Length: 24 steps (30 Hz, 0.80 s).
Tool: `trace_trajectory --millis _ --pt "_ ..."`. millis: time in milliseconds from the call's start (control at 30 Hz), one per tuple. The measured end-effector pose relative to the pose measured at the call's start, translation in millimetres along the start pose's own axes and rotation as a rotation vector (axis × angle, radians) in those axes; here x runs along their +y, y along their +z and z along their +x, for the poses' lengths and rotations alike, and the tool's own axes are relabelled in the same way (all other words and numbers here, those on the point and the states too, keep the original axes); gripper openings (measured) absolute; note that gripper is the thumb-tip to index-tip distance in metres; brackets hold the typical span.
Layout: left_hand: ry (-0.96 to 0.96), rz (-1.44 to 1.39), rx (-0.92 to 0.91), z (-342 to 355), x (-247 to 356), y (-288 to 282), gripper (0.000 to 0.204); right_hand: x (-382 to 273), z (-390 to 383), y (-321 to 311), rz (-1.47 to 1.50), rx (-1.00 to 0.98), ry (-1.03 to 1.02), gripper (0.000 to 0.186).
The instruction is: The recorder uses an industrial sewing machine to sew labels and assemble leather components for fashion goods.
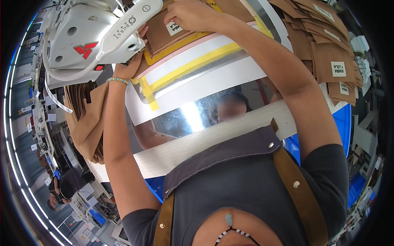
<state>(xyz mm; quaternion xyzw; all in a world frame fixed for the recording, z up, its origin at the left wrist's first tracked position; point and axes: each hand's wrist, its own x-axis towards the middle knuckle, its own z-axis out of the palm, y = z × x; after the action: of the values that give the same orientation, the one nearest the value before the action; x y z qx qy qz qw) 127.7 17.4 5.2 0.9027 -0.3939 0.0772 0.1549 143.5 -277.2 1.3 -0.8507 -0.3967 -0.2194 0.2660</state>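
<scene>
At the top of the head view, a flat brown panel [158, 33] with a white printed label [174, 28] lies inside a yellow-edged template [161, 54]. My right hand [193, 15] reaches over it with curled fingers, the fingertips at the label's upper edge. Whatever they may pinch is too small to make out. My left hand [132, 65], with a beaded bracelet at its wrist, rests at the template's left corner. Much of it is hidden behind the white sewing machine head [88, 35], and only some fingertips show past the machine.
Piled brown panels [330, 51] with white labels lie at the right. More folded brown pieces [88, 123] stand beside my left forearm. A shiny metal plate [176, 119] and a pale table edge [172, 158] lie before me. Blue plastic [293, 147] shows under the table.
</scene>
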Motion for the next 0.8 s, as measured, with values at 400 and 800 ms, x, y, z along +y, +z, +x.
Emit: trace_trajectory --millis 400,800 --pt "0.011 -0.095 0.074 -4 3 3 0.038 2 -1 5 -0.097 0.003 -0.038 0.013" --pt "-0.099 -0.197 0.074 -4 -8 14 0.042 -5 -5 5 -0.156 0.010 -0.005 0.011"
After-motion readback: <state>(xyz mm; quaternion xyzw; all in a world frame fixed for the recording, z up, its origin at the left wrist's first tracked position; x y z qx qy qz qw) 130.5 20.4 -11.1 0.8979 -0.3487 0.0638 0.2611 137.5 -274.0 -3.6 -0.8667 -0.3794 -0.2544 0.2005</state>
